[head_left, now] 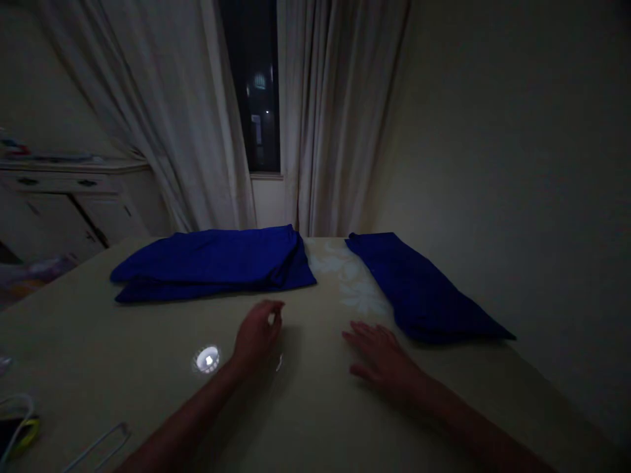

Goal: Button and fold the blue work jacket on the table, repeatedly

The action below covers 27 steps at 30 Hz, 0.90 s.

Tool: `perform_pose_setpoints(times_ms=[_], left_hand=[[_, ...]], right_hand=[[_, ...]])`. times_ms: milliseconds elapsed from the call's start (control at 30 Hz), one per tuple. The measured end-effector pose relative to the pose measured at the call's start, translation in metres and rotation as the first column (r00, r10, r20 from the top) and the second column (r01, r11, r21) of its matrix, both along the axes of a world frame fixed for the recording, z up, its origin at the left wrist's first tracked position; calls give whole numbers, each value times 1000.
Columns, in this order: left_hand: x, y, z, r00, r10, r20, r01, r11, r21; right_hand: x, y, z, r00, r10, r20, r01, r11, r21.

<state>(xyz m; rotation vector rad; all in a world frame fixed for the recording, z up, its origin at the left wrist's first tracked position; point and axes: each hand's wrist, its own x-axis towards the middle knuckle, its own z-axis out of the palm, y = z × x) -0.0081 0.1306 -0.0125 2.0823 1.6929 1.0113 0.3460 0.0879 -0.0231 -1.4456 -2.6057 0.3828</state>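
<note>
My left hand point(257, 332) is above the table point(315, 407) with its fingers loosely curved. A small gap shows between thumb and fingers, and nothing is in it. Beyond it lies a folded blue cloth point(211, 256), its layers stacked and its right corner a little spread. With fingers stretched out, my right hand point(379, 355) is low over the tabletop, also holding nothing. A second folded blue cloth point(424, 289), long and narrow, lies slantwise just past it along the right side. Neither hand touches a cloth.
At the lower left are a white cable point(22, 410), a black-and-yellow item point(22, 437) and a thin pale loop point(101, 447). A lamp reflection shines on the glossy tabletop. Curtains point(325, 118) hang behind, a cabinet point(73, 197) stands left, and a wall point(517, 164) borders the right side.
</note>
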Motion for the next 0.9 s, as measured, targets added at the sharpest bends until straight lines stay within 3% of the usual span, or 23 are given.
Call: perform_pose_setpoints(times_ms=[100, 200, 267, 333, 433, 500, 567, 600, 633, 667, 700, 733, 767, 800, 867, 900], left_hand=[[-5, 58, 12, 951, 198, -239, -157, 971, 179], [-16, 90, 23, 879, 217, -424, -237, 972, 8], [-27, 101, 37, 858, 244, -452, -339, 930, -141], [-37, 106, 62, 835, 348, -427, -456, 871, -181], [-39, 93, 112, 798, 493, -347, -540, 840, -50], [-26, 65, 145, 802, 527, -281, -524, 847, 92], [-4, 20, 167, 863, 449, -232, -408, 890, 206], [8, -5, 172, 919, 319, -231, -272, 938, 213], [19, -29, 172, 965, 106, -242, -66, 984, 166], [26, -52, 168, 967, -118, -227, 141, 986, 88], [29, -71, 158, 931, -306, -197, 310, 951, -10], [26, -86, 144, 896, -412, -166, 403, 911, -86], [18, -96, 127, 892, -425, -157, 408, 904, -130], [5, -103, 106, 920, -347, -180, 326, 935, -137], [-31, -105, 62, 959, 1, -283, -22, 997, -69], [-49, -103, 42, 930, 159, -333, -192, 979, -68]], right_hand=[[-2, -51, -4, 996, -55, -69, 55, 998, -3], [-5, -60, 3, 991, -79, -106, 79, 997, -3], [-7, -57, 10, 988, -91, -122, 90, 996, -12], [-9, -54, 14, 984, -106, -143, 106, 994, -13], [-11, -55, 11, 976, -116, -182, 118, 993, 5], [-11, -53, 4, 968, -113, -225, 119, 993, 11], [-10, -48, 0, 937, -135, -322, 137, 990, -16], [-7, -44, 0, 901, -170, -400, 159, 985, -61], [-4, -39, 2, 842, -225, -490, 186, 974, -129], [1, -36, 5, 763, -296, -574, 205, 954, -218], [8, -33, 11, 677, -369, -637, 203, 926, -319], [17, -33, 17, 598, -437, -671, 185, 891, -415], [27, -36, 23, 541, -492, -682, 157, 856, -493], [37, -41, 28, 505, -531, -680, 132, 827, -547], [57, -58, 35, 476, -569, -670, 106, 794, -599], [64, -68, 36, 472, -574, -669, 107, 791, -603]])
